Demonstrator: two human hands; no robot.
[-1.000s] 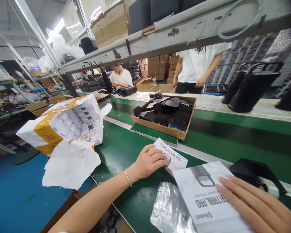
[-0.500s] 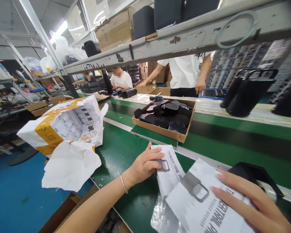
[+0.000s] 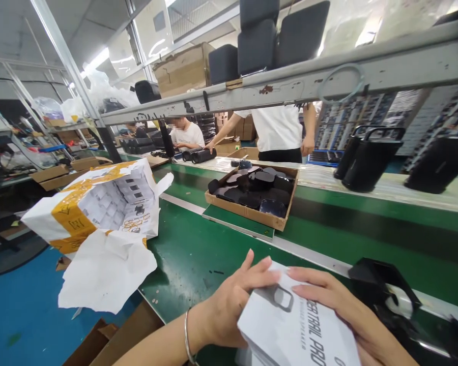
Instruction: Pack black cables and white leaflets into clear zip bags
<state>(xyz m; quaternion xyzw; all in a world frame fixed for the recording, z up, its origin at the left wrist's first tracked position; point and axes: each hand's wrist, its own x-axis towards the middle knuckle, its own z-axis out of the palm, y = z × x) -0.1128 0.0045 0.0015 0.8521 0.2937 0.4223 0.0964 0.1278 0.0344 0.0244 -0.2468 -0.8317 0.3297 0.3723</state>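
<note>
The stack of leaflets (image 3: 280, 330) is gathered but not yet set down, the left hand (image 3: 229, 305) and right hand (image 3: 339, 300) pinching its edges over the bench (image 3: 187, 264), while printed paper (image 3: 139, 201) shows in the torn package (image 3: 41, 218).

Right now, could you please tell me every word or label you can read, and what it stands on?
"DER TRAIL PRO": white booklet stack, its start covered by the right hand.
"SPEAKER": same top cover; the word before it is unclear.
Too small or blurred: print on the yellow tape and inside the white package, the seated person's shirt, handwriting on the shelf beam.
</note>
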